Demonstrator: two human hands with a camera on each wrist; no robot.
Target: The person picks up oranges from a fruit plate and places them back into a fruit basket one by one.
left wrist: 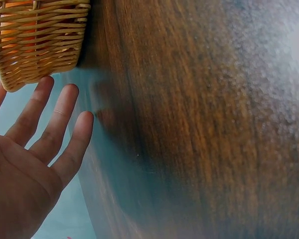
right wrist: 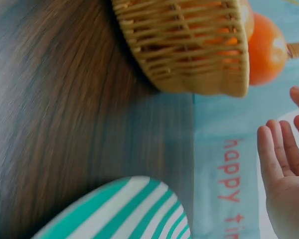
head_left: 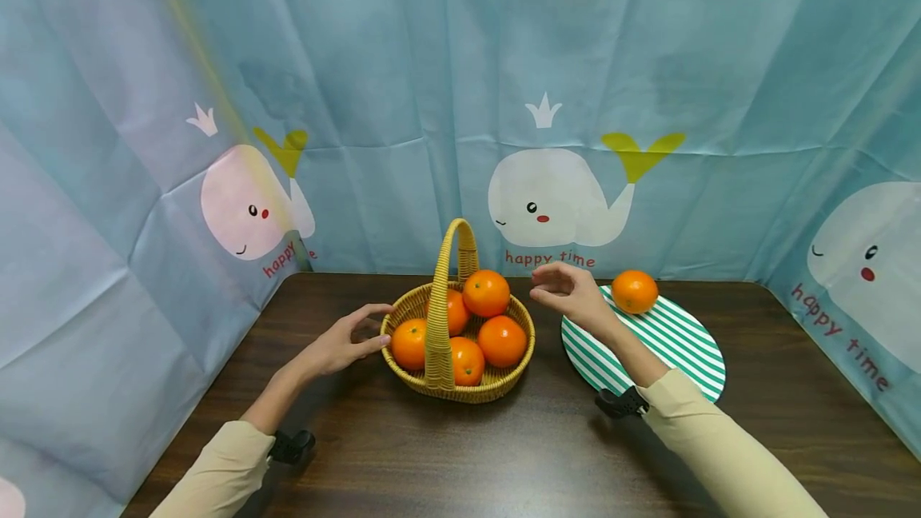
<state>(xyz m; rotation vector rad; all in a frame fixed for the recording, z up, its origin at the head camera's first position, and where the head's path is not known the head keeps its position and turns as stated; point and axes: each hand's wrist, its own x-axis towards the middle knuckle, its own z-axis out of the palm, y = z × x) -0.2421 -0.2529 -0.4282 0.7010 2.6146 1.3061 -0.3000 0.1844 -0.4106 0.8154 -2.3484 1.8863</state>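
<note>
A yellow wicker basket (head_left: 471, 396) with a tall arched handle (head_left: 437, 318) stands mid-table, holding several oranges (head_left: 502, 341). My left hand (head_left: 336, 345) is at its left side, thumb and index fingertips right at the rim. In the left wrist view the other fingers of that hand (left wrist: 35, 154) are spread below the woven wall (left wrist: 42, 45). My right hand (head_left: 576, 296) hovers between the basket and a round green-and-white striped placemat (head_left: 683, 346), fingers slightly bent with nothing between them. One orange (head_left: 635, 292) sits on the placemat's far edge, behind the right hand.
Beneath everything is a dark brown wooden table (head_left: 518, 454). A light blue curtain (head_left: 388, 102) with whale prints hangs at its back and along both sides. A black band with a camera (head_left: 291, 447) is on the left wrist, another (head_left: 620, 403) on the right.
</note>
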